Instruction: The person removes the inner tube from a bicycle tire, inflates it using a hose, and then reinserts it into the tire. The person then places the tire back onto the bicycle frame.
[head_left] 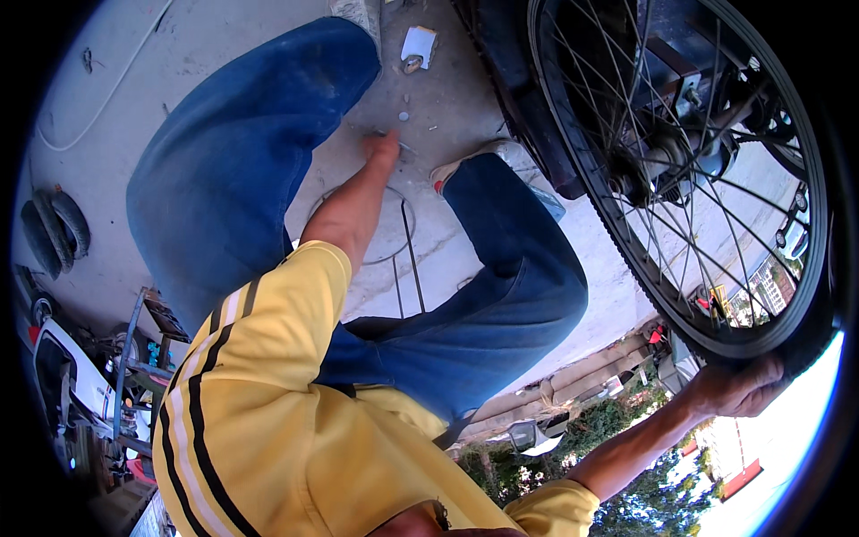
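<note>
A bicycle wheel [689, 170] is being steadied while something small is being picked up from the concrete floor [447, 107]; that is judged to be the step in hand. The right hand [738, 387] is clamped on the wheel's black tyre at its lower rim. The left hand [383, 148] is being stretched down to the floor, well apart from the wheel, its fingertips pinched together at a small thin metal piece [403, 145]; whether the piece is actually gripped cannot be told.

The next move is judged to call for a sure pinch on that tiny piece, with the wheel being kept from rolling.

The wheel is being held upright beside the person's jeans-clad legs [501, 295]. Its spokes look thin and bright, the hub [667, 166] dark and greasy, the tyre finely treaded. A thin wire ring [398, 242] is lying on the floor between wheel and left forearm.
</note>
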Demonstrator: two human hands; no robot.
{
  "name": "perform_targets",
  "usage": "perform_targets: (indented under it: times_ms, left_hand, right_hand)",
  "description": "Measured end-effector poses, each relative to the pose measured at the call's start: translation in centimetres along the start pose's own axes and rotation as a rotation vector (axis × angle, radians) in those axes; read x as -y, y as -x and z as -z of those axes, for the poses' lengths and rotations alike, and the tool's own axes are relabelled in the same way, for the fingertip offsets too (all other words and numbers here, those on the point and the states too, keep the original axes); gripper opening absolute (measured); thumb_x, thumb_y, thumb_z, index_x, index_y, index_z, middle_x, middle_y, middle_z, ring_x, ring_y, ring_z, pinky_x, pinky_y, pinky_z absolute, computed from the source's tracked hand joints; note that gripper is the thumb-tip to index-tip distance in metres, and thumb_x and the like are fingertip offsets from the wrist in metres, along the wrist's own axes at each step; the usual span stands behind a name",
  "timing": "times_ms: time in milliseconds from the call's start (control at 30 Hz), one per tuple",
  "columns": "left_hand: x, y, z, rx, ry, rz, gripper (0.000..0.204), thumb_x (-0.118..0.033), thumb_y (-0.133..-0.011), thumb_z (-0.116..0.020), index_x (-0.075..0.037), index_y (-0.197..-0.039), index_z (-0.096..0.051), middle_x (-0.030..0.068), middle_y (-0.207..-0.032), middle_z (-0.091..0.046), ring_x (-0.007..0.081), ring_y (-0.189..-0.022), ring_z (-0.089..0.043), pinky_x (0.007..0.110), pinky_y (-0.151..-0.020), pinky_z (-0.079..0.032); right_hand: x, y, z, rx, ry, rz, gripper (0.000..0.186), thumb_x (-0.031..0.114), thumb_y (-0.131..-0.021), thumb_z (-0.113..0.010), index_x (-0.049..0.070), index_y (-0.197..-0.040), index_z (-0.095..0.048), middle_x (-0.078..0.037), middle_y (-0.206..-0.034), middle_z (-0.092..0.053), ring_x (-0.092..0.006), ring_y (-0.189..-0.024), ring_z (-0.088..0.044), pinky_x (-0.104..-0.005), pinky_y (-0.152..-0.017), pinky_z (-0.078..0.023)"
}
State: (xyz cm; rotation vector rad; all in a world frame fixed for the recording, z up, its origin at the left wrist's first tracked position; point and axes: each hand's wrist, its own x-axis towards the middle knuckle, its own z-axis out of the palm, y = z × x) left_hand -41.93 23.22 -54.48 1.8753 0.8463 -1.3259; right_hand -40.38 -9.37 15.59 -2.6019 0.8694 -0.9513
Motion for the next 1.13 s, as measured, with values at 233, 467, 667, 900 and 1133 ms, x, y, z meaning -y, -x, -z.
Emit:
perform_targets:
  times_ms: [233,467,667,900,1133]
  left_hand:
    - [-7.7,12.7,2.5,0.639,0.441,0.209,0.021,-0.027,-0.100,-0.054,-0.006,-0.101,-0.059,0.0086,-0.084,-0.063,0.0174,-0.061,-0.057,0.030,-0.054,-0.049]
    - [-13.1,20.7,5.2,1.068,0.434,0.160,0.024,-0.025,-0.103,-0.045,-0.005,-0.108,-0.057,0.0041,-0.079,-0.057,0.0090,-0.052,-0.040,0.026,-0.048,-0.033]
    - [-18.9,29.1,10.4,1.196,0.425,-0.091,0.031,-0.028,-0.107,-0.046,-0.001,-0.115,-0.060,-0.0018,-0.067,-0.047,0.0081,-0.049,-0.038,0.026,-0.047,-0.031]
    - [-23.7,42.0,23.1,1.349,0.784,-0.567,0.028,-0.028,-0.106,-0.050,-0.003,-0.113,-0.062,-0.0010,-0.068,-0.054,0.0116,-0.055,-0.048,0.024,-0.054,-0.037]
    - [-21.8,50.2,36.7,1.299,0.970,-0.999,0.031,-0.029,-0.107,-0.056,-0.004,-0.125,-0.059,0.0097,-0.107,-0.071,0.0170,-0.084,-0.063,0.031,-0.078,-0.061]
  right_hand:
    - [2.1,0.3,-1.1,0.059,0.343,0.020,0.052,0.045,-0.103,-0.061,-0.003,-0.122,-0.066,-0.014,-0.102,-0.072,-0.0197,-0.084,-0.067,-0.0313,-0.073,-0.053]
    - [3.2,-0.3,-3.1,0.119,0.404,0.145,0.051,0.056,-0.098,-0.066,0.006,-0.104,-0.069,-0.005,-0.081,-0.067,-0.0154,-0.074,-0.064,-0.0317,-0.063,-0.049]
    - [3.8,-0.6,-3.0,0.066,0.389,0.139,0.053,0.057,-0.095,-0.068,0.005,-0.106,-0.067,-0.014,-0.092,-0.070,-0.0339,-0.083,-0.069,-0.0423,-0.074,-0.053]
    - [5.0,-0.8,-2.9,0.097,0.471,0.125,0.055,0.058,-0.098,-0.060,0.004,-0.112,-0.065,-0.016,-0.110,-0.067,-0.0381,-0.100,-0.068,-0.0498,-0.082,-0.051]
    - [5.1,-1.3,-3.4,0.174,0.429,0.074,0.059,0.061,-0.096,-0.061,0.007,-0.120,-0.064,-0.018,-0.122,-0.066,-0.0359,-0.112,-0.065,-0.0531,-0.089,-0.050]
